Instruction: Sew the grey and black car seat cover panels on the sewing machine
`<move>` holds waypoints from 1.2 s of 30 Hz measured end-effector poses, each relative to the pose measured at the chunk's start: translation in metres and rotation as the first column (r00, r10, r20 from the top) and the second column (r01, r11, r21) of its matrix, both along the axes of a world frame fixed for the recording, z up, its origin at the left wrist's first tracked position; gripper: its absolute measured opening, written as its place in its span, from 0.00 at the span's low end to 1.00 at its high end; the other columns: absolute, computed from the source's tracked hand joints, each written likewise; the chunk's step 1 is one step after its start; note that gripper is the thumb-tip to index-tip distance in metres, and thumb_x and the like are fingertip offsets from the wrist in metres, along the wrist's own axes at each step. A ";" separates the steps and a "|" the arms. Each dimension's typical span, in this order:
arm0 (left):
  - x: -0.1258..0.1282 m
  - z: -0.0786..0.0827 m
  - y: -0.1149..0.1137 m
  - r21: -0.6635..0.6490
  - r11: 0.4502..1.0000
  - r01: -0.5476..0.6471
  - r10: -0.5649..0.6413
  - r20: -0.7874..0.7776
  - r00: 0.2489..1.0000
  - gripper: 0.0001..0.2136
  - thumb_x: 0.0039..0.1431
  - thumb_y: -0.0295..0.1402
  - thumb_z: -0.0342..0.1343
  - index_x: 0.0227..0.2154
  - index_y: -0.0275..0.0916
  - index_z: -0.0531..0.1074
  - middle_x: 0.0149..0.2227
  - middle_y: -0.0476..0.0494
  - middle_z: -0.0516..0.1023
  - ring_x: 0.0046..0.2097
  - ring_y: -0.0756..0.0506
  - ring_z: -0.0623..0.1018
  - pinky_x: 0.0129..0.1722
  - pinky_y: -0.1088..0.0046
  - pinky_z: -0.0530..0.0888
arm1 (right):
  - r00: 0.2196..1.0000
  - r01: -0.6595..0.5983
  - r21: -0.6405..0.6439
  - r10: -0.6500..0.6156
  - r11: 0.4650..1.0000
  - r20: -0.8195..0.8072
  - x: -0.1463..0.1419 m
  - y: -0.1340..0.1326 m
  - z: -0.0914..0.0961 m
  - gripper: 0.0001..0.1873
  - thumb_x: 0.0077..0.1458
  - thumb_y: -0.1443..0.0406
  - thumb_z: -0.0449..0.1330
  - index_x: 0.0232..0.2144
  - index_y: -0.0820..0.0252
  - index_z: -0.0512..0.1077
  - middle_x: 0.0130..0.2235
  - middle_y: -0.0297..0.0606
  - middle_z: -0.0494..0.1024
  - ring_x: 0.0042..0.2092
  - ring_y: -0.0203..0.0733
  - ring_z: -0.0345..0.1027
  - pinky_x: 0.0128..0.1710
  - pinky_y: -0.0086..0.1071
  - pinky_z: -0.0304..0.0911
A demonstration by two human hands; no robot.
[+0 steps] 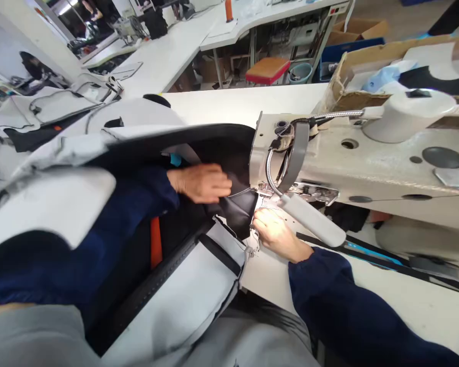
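A large black and white sewn fabric piece [199, 280] lies in front of me, partly folded, its edge at the needle area of a sewing machine [329, 158]. Inside its dark hollow is my left hand [204, 183], fingers curled and slightly blurred; whatever they grip is hidden. A thin thread runs from near that hand to the needle area. My right hand [273, 232], lit by the machine's lamp [313, 219], pinches the edge of the fabric piece just below the presser foot. Loose thread ends show along the seam there.
More white and black pieces [69, 109] are heaped at the left. An open cardboard box [342, 76] with scraps stands behind the machine. Further back are a red-edged stool [268, 69], a blue bucket [300, 74] and an orange thread cone [228, 10] on another table.
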State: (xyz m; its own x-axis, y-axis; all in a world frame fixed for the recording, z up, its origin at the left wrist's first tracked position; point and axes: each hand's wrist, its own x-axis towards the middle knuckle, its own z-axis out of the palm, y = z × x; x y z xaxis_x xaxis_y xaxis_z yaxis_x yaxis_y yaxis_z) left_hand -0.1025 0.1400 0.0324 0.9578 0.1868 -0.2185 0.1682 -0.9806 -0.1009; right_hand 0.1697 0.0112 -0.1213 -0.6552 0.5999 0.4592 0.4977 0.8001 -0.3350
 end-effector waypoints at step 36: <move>0.085 -0.115 -0.074 -0.329 0.743 -0.583 0.667 0.292 0.685 0.14 0.61 0.23 0.44 0.40 0.36 0.75 0.37 0.41 0.77 0.38 0.46 0.77 0.41 0.73 0.72 | 0.995 0.100 -0.011 -0.100 0.995 -0.003 0.016 0.002 -0.006 0.13 0.63 0.72 0.47 0.35 0.60 0.72 0.31 0.39 0.70 0.34 0.43 0.61 0.34 0.35 0.56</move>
State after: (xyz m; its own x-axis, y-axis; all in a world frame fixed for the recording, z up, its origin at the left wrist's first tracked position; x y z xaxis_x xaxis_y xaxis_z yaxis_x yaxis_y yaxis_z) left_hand -0.0177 0.0660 -0.0825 0.6426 0.7659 0.0217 0.7312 -0.6215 0.2814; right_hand 0.1858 0.0133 -0.1273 -0.5902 0.6675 0.4540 0.5739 0.7425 -0.3455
